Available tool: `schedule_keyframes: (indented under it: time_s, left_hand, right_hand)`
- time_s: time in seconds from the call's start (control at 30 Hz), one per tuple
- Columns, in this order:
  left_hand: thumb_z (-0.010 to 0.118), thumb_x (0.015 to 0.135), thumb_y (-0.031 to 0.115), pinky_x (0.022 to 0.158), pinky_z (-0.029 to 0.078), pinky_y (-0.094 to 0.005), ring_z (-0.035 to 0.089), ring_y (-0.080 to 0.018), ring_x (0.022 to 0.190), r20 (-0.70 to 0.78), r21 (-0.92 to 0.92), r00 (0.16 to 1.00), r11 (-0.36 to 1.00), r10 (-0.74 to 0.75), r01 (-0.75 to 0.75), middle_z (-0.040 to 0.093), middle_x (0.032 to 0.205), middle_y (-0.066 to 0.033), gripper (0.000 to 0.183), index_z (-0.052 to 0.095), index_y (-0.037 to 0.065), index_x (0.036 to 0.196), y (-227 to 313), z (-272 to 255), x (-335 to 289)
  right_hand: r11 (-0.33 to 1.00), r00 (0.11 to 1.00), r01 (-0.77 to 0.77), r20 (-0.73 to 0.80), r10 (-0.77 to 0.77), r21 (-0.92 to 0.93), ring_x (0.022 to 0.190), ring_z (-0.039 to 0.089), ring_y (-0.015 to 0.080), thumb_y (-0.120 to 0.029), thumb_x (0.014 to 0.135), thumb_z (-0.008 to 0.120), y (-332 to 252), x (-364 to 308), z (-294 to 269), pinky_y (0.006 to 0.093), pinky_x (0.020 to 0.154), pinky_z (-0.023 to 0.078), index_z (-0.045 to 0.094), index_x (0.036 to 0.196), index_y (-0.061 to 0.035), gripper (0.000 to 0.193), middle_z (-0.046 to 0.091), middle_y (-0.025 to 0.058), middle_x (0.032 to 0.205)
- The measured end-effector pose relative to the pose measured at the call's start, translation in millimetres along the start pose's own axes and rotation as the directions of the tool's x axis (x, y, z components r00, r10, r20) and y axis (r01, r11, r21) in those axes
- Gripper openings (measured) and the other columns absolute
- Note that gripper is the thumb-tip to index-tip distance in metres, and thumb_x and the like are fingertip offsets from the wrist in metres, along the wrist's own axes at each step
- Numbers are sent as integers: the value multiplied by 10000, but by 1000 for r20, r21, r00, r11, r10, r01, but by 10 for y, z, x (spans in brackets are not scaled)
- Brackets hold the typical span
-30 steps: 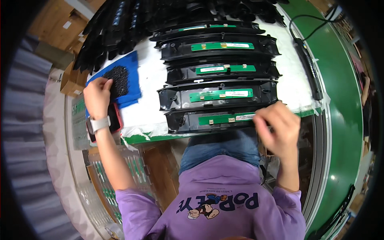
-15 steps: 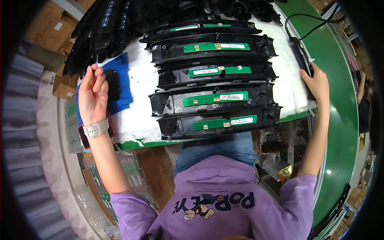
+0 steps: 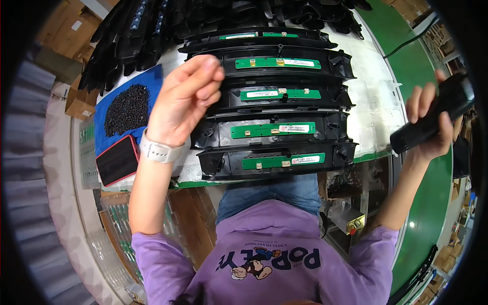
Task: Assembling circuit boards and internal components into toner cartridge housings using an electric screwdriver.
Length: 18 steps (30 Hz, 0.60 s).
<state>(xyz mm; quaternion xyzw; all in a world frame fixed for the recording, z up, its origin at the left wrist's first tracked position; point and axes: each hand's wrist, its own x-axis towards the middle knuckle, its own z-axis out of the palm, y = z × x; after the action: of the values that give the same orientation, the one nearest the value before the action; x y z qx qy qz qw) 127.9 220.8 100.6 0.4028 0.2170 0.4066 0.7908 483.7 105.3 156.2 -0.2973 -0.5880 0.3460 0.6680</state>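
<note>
My right hand (image 3: pixel 438 145) is wrapped round a black electric screwdriver (image 3: pixel 439 109), raised off the right edge of the table. My left hand (image 3: pixel 185 99) hovers over the left ends of the black plastic panels, fingers curled in a pinch; whatever they may hold is hidden. Several of these panels lie in a row from near to far. Each carries a green circuit board, such as the nearest board (image 3: pixel 277 162) on the nearest panel (image 3: pixel 234 166). Left of my left hand, a heap of small black screws (image 3: pixel 127 109) rests on a blue cloth (image 3: pixel 154 81).
A phone with a red case (image 3: pixel 118 161) lies by the cloth at the table's left front. More black plastic parts (image 3: pixel 203 18) are piled along the back. A black cable (image 3: pixel 412 39) runs at the upper right, above a green surface (image 3: pixel 429 195).
My right hand has lifted the screwdriver from the table and swung it rightward and nearer. My left hand has moved right from the screws to above the panels, uncovering the heap and phone.
</note>
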Motion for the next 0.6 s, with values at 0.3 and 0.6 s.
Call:
schedule_keyframes:
  time_s: [0.3, 0.6]
  left_hand:
    - [478, 958, 289, 495, 325, -184, 387, -35, 531, 65, 311, 998, 949, 23, -42, 573, 755, -10, 280, 562, 30, 891, -129, 433, 378]
    - [571, 912, 193, 513, 369, -171, 452, -46, 555, 41, 290, 997, 954, 62, -71, 608, 781, -48, 178, 590, 16, 912, -142, 296, 289]
  right_hand:
    - [828, 922, -148, 379, -82, 540, 627, 539, 173, -389, 950, 426, 24, 1114, 1100, 417, 679, 501, 438, 1246, 23, 507, 524, 49, 773]
    - [771, 947, 68, 202, -249, 633, 510, 537, 170, -404, 942, 423, 447, 1148, 1151, 393, 598, 507, 494, 1107, 14, 455, 561, 62, 689]
